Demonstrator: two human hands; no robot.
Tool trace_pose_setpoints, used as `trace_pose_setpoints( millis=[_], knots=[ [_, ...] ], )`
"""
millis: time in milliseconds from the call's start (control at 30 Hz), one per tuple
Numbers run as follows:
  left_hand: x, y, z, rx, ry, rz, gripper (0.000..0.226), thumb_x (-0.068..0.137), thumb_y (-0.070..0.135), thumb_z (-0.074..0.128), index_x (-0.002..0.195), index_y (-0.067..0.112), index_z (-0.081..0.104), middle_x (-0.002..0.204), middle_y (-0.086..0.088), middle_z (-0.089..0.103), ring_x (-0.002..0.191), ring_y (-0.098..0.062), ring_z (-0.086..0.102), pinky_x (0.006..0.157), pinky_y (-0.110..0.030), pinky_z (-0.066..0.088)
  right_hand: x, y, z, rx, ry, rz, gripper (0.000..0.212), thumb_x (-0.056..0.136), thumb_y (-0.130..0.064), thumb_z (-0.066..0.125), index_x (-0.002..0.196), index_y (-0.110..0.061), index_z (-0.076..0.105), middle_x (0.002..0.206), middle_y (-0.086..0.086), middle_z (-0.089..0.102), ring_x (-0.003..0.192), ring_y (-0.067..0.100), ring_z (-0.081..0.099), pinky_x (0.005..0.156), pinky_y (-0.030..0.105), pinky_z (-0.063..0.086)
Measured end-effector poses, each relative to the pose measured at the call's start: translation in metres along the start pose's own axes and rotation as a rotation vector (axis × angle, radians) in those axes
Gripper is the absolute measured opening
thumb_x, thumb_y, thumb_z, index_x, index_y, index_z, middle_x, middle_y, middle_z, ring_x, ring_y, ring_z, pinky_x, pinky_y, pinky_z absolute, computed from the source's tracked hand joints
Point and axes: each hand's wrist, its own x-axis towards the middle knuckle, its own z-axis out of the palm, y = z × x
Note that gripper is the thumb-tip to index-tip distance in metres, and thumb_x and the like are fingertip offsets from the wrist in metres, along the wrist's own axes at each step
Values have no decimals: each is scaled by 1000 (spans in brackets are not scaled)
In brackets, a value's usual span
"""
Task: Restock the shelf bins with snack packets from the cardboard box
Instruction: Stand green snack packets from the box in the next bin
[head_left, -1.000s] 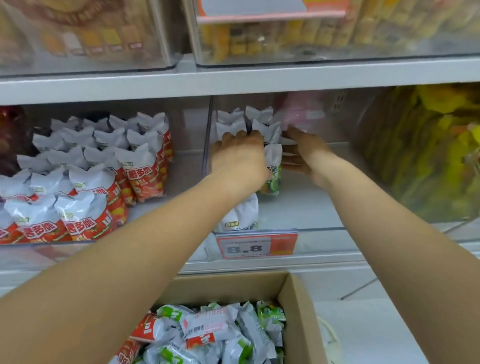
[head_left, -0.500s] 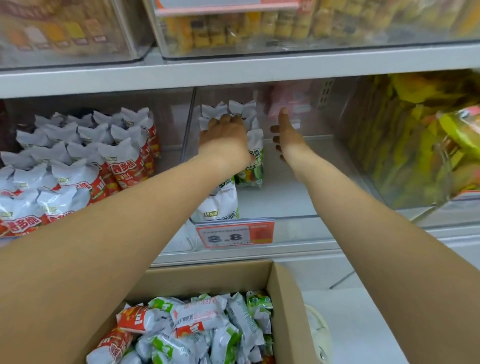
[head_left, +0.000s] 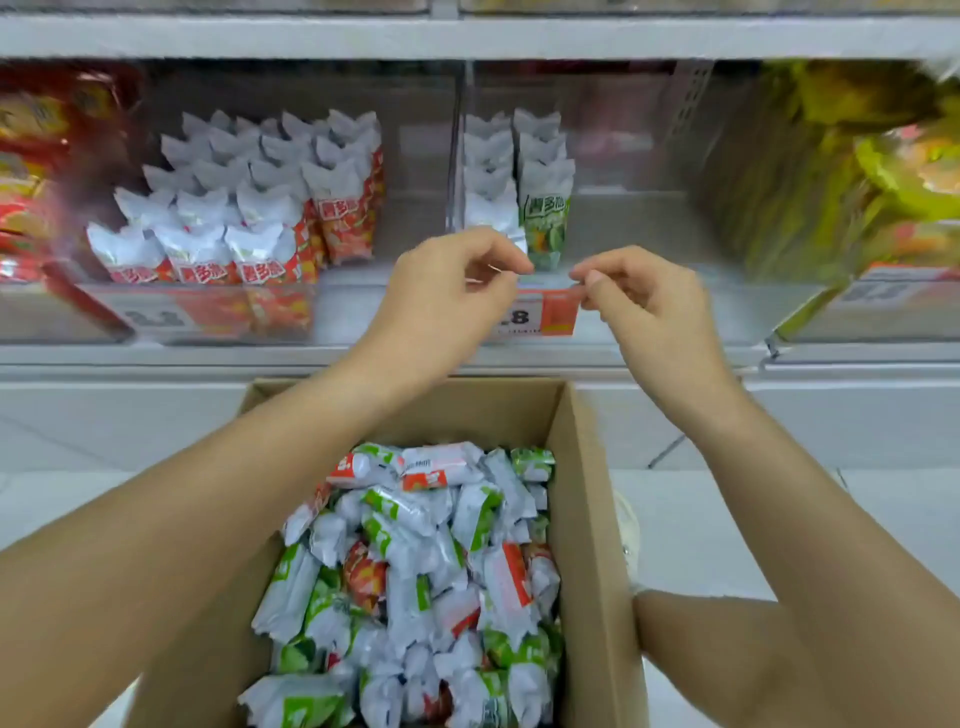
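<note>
Both hands hover empty, the left hand (head_left: 447, 283) and right hand (head_left: 641, 293) loosely curled before the middle bin (head_left: 623, 218), while the snack packets (head_left: 415, 561) lie jumbled directly below in the cardboard box (head_left: 587, 519), equally near either.

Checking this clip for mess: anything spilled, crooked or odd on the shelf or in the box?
Nothing spilled or damaged. The only mismatch: the cardboard box holds red packets loosely mixed with green ones, while the shelf bins keep them apart.
</note>
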Motion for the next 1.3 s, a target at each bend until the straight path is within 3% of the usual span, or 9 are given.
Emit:
trace_pose_setpoints(
  millis=[100, 233, 433, 567, 733, 933, 1033, 1200, 1300],
  knots=[
    [-59, -27, 2, -64, -240, -147, 18, 85, 18, 64, 78, 34, 64, 80, 14, 66, 76, -1, 60, 77, -17, 47, -47, 8, 23, -57, -139, 74, 10, 88, -28, 54, 86, -34, 63, 85, -6, 71, 88, 17, 67, 87, 41, 51],
    [-140, -84, 9, 191, -522, -350, 13, 92, 23, 59, 102, 20, 66, 91, 11, 62, 80, -3, 58, 67, -5, 39, -112, 46, 54, -692, -618, 161, 28, 96, -34, 48, 118, -20, 59, 111, 4, 67, 106, 25, 60, 79, 30, 43],
    [-228, -166, 18, 359, -881, -703, 31, 94, 29, 54, 122, 14, 57, 122, -3, 61, 108, -17, 58, 86, -27, 45, -181, 96, 96, -983, -1087, 207, 31, 97, -20, 44, 126, -10, 47, 124, 14, 57, 114, 30, 53, 80, 34, 44],
    [-243, -179, 25, 332, -931, -756, 34, 96, 28, 52, 126, 12, 54, 129, -5, 56, 112, -20, 54, 89, -29, 43, -200, 114, 121, -1325, -1422, -142, 37, 95, -2, 45, 132, -8, 47, 133, 15, 48, 124, 32, 43, 97, 47, 40],
    [-254, -191, 26, 170, -750, -833, 22, 95, 29, 52, 114, 20, 57, 108, -2, 58, 106, -21, 58, 88, -31, 45, -214, 145, 134, -1469, -1620, -380, 42, 97, -7, 48, 139, -12, 44, 140, 14, 44, 131, 32, 36, 105, 53, 35],
    [-263, -197, 22, -82, -578, -931, 14, 95, 25, 55, 106, 21, 60, 116, -7, 62, 100, -20, 62, 84, -27, 49, -210, 147, 135, -1268, -1590, -259, 31, 94, -9, 52, 124, -7, 46, 115, 13, 60, 109, 31, 57, 74, 38, 43],
    [-257, -191, 20, -209, -479, -954, 12, 95, 20, 55, 106, 19, 60, 118, -9, 63, 94, -16, 61, 76, -21, 47, -195, 130, 128, -893, -1350, 39, 34, 91, -24, 58, 122, -15, 49, 106, 8, 62, 99, 25, 58, 67, 27, 33],
    [-244, -167, 26, -464, -665, -888, 53, 86, 30, 69, 134, 24, 47, 128, 4, 57, 117, -9, 55, 99, -25, 44, -172, 111, 121, -27, -983, 590, 25, 88, -25, 67, 81, -33, 44, 51, -21, 51, 49, -10, 48, 55, 11, 33],
    [-243, -157, 36, -537, -683, -875, 51, 82, 34, 73, 128, 33, 52, 122, 9, 64, 111, -4, 60, 97, -25, 48, -166, 98, 124, 190, -939, 670, 9, 90, -21, 63, 98, -24, 60, 75, -14, 71, 73, -3, 65, 73, 17, 50]
  ],
)
